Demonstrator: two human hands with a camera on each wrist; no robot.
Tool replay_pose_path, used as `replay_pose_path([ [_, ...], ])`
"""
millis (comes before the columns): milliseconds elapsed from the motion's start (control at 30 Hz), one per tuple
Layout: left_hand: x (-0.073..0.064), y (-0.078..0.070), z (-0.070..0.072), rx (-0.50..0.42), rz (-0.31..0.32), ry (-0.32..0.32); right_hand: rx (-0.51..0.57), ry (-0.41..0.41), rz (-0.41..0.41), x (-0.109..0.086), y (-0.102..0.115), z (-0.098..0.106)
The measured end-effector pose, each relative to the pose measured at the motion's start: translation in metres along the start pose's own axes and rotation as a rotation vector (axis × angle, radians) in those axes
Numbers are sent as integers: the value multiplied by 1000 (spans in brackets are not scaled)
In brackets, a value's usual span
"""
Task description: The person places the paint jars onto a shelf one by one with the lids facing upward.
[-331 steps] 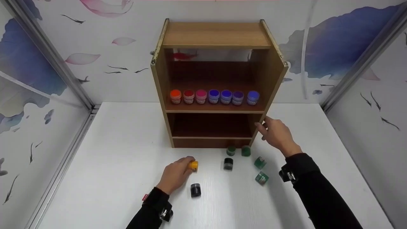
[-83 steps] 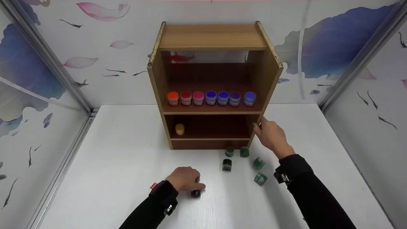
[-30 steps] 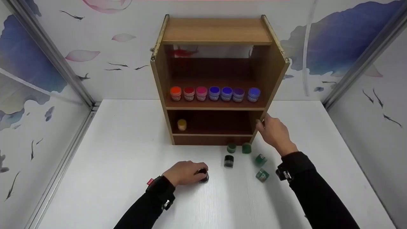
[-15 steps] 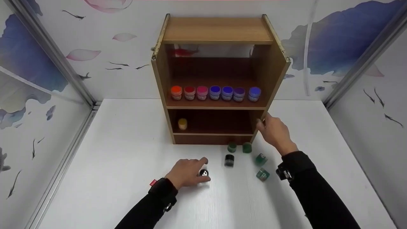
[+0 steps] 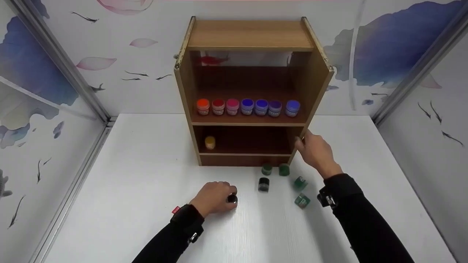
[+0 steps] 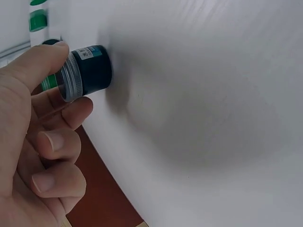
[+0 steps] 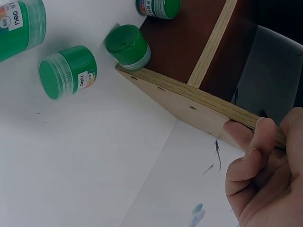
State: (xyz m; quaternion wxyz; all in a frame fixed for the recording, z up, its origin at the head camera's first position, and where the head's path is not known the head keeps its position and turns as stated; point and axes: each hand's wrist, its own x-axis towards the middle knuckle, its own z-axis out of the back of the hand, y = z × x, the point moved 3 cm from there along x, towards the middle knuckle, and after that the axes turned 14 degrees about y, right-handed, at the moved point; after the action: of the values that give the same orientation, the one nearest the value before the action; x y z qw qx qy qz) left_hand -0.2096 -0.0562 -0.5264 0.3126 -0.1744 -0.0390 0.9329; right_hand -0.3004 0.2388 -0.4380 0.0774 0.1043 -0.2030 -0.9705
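My left hand point(image 5: 215, 199) pinches a dark paint jar point(image 6: 94, 68) by its clear ridged lid, thumb on one side and fingers on the other. In the left wrist view the jar's base is close over the white tabletop. My right hand point(image 5: 316, 151) grips the front edge of the right side panel point(image 7: 175, 97) of a wooden cabinet point(image 5: 250, 33). On the cabinet's lower shelf, at the left end, stands a yellow jar point(image 5: 210, 143). The shelf above bears a row of several jars, from an orange jar point(image 5: 203, 106) to a light blue jar point(image 5: 292, 108).
Between my hands, a black-lidded jar point(image 5: 263, 184) stands on the table point(image 5: 146, 168). Near the cabinet's right foot are green jars, one point(image 5: 267, 170) at its base and another point(image 5: 284, 169) beside it. Two tilted green jars point(image 5: 300, 183) point(image 5: 302, 201) lie farther right.
The yellow jar has gone from my left hand to the lower shelf. My left hand has shifted the dark jar slightly up and right, spread its fingers, then closed them on it again. The right hand stays put.
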Motion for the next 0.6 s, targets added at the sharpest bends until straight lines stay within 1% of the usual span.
replay_pose_path([
  [200, -4, 3, 1, 4, -31, -31, 1, -4, 3, 0, 0, -1],
  [367, -4, 4, 2, -19, -33, -25, 4, 8, -4, 0, 1, -1],
  [600, -5, 7, 9, -111, -39, 2, 10, -3, 1, 0, 1, -1],
])
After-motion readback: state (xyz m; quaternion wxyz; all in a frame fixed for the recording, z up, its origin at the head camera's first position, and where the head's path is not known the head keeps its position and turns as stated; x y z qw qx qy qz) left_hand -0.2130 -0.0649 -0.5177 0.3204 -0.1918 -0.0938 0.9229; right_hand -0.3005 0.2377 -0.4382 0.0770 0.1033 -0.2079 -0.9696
